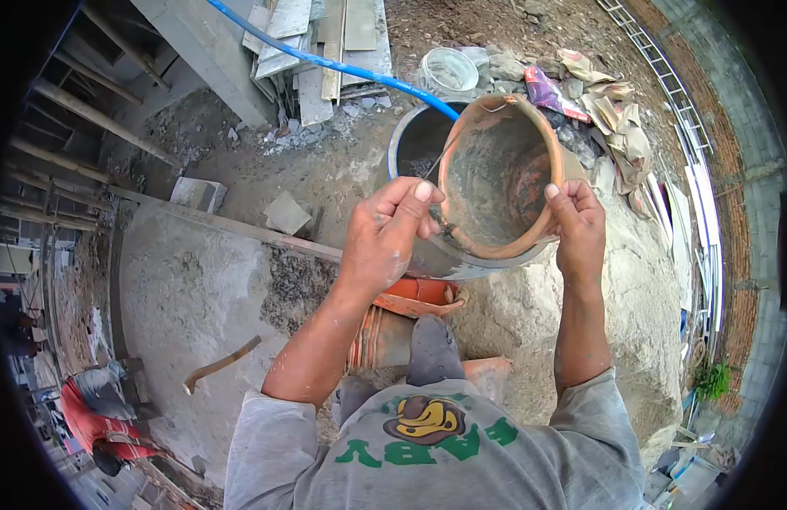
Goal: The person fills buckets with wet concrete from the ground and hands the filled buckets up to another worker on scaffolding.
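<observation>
An orange bucket [495, 166], its inside caked with grey cement, is tilted so that its mouth faces me. My left hand [385, 225] is closed at the bucket's left rim, thumb and finger pinching a thin wire handle [448, 146] that runs up along the rim. On the opposite side my right hand [579, 229] grips the rim, thumb on the front edge. Behind and under the bucket stands a large drum [400, 140], mostly hidden by it. A blue hose [351, 70] runs down into the drum.
An orange-red container [419, 293] sits below the drum, near my knee. Sand [614, 314] is heaped at right. A whitish bucket [448, 71], torn paper sacks [619, 127] and stacked boards [317, 51] lie beyond. A curved wooden piece [221, 364] and another person [104, 412] are at left.
</observation>
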A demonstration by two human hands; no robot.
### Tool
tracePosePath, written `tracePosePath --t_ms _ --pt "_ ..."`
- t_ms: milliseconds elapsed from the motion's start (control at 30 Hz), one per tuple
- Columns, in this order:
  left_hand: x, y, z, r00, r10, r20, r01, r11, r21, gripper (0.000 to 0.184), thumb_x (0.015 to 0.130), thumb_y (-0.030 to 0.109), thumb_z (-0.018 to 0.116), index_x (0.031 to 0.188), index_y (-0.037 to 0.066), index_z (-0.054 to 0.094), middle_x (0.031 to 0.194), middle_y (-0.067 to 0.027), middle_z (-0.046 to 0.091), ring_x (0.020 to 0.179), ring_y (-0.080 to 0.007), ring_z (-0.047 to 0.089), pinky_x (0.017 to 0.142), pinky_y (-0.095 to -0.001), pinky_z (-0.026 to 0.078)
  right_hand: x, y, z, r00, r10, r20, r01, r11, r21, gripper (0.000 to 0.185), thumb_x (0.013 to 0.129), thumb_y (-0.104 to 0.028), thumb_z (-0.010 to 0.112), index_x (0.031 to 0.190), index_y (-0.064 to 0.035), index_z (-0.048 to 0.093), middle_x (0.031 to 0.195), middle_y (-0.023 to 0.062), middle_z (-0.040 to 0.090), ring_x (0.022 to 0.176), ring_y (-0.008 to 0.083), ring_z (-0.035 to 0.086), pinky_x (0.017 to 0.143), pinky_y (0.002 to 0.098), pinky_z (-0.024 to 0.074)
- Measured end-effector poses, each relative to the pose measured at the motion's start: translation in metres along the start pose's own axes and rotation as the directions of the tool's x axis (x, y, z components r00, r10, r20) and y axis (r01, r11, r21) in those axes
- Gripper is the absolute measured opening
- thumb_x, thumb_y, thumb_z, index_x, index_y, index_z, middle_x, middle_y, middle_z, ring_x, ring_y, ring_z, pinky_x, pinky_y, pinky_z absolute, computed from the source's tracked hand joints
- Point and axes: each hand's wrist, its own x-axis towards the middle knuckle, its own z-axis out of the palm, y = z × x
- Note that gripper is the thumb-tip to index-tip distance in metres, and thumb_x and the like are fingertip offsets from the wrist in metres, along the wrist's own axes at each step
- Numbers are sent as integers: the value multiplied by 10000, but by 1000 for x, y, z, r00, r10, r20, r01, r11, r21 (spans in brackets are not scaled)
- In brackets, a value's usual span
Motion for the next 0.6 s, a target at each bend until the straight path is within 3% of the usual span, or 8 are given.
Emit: tracePosePath --t_ms 100,167,233,267,300,400,500,600 --pt "76 -69 50 978 -206 -42 210 968 136 297 940 264 485 903 8 631 617 -10 527 587 -100 510 584 -250 421 78 85 -20 953 290 92 -297 951 84 186 853 -196 608 790 -58 501 646 15 548 504 81 531 444 226 480" --pt "117 -123 62 954 -260 -150 298 886 356 286 931 245 491 874 8 640 614 -10 547 563 -96 506 558 -250 413 128 156 -9 885 456 91 -445 888 -114 196 833 -194 616 830 -15 538 646 46 559 505 114 548 429 238 487" --pt "144 -175 65 896 -343 -281 429 830 356 297 912 254 514 808 4 636 611 -26 562 573 -100 523 563 -257 416 160 234 6 856 515 38 -416 732 -539 335 833 -258 574 882 66 638 688 186 651 606 225 660 589 337 527" --pt "156 -226 57 849 -390 -358 498 816 293 300 909 258 518 796 6 633 619 -28 571 582 -105 535 568 -262 420 169 303 12 844 533 -52 -465 681 -566 362 840 -290 548 900 53 644 713 217 653 631 244 671 697 351 513" --pt "166 -269 47 791 -433 -431 559 798 224 303 905 263 522 784 7 630 627 -31 580 590 -109 547 572 -267 424 165 264 16 746 664 -48 -554 580 -597 361 826 -269 575 942 71 617 743 220 655 658 287 669 756 373 505" --pt "192 -331 49 679 -445 -584 726 527 442 289 894 337 483 869 105 654 957 -153 653 925 -352 600 806 -431 449 161 307 43 746 641 -180 -635 604 -482 334 802 -206 611 958 86 559 908 269 626 855 373 631 814 415 486" --pt "201 -363 73 544 -393 -741 835 340 432 307 905 340 450 981 109 637 1048 -163 628 993 -365 579 858 -437 442 158 351 72 788 572 -227 -574 551 -605 310 803 -178 601 968 75 531 902 256 625 859 376 630 770 417 502" --pt "197 -405 57 508 -511 -694 861 274 429 369 922 346 390 1115 107 595 1151 -172 581 1072 -382 538 915 -445 422 163 394 96 798 575 -179 -553 582 -596 309 784 -146 599 987 65 499 919 256 616 901 392 606 803 438 477"
